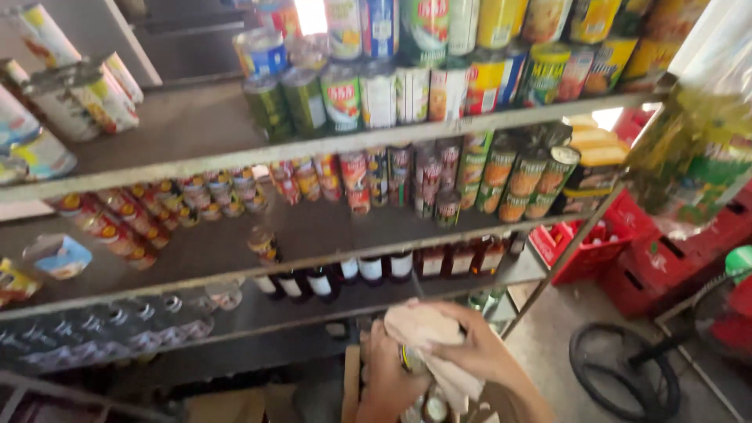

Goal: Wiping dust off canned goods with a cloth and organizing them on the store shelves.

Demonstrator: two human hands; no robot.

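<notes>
My left hand (385, 376) grips a small can or bottle (410, 359) low in front of the shelves; only a sliver of it shows between my hands. My right hand (478, 348) presses a pale cloth (427, 329) over its top, and the cloth hangs down past my palm. Just below my hands I see the round tops of a few more small bottles (435, 407). Both hands are below the lowest shelf of dark glass bottles (368, 270).
A grey metal shelf rack (196, 129) fills the view, with stacked cans (407, 86) on top, small tins (235, 192) in the middle. Red crates (658, 258) stand at the right. A black fan ring (619, 372) lies on the floor.
</notes>
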